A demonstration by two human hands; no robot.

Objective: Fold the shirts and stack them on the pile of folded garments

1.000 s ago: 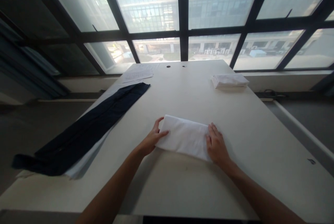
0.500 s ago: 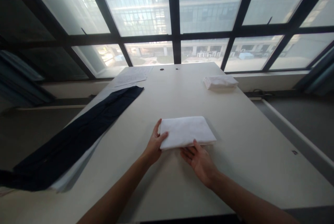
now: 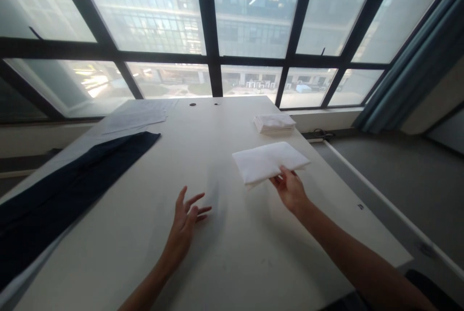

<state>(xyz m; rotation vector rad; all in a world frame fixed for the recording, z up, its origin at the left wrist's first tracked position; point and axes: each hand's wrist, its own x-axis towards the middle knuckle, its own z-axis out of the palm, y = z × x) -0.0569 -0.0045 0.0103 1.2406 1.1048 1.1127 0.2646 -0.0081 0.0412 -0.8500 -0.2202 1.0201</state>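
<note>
My right hand (image 3: 290, 189) pinches the near edge of a folded white cloth (image 3: 270, 160), thumb on top and fingers underneath. The cloth is raised a little over the white table (image 3: 224, 262) and tilts slightly. To the left, my left hand (image 3: 186, 221) hovers over the table with its fingers spread and nothing in them. Beyond the held cloth, a stack of folded white cloths (image 3: 275, 123) lies near the table's right edge.
Dark navy fabric (image 3: 79, 175) stretches along the table's left side, over something white. Papers (image 3: 136, 115) lie at the far left corner. Large windows (image 3: 253, 11) rise behind the table. A blue curtain (image 3: 409, 59) hangs at the right.
My left hand has let go of the folded cloth and moved back. My right hand has carried the cloth forward and right, towards the stack. The view has turned to the right.
</note>
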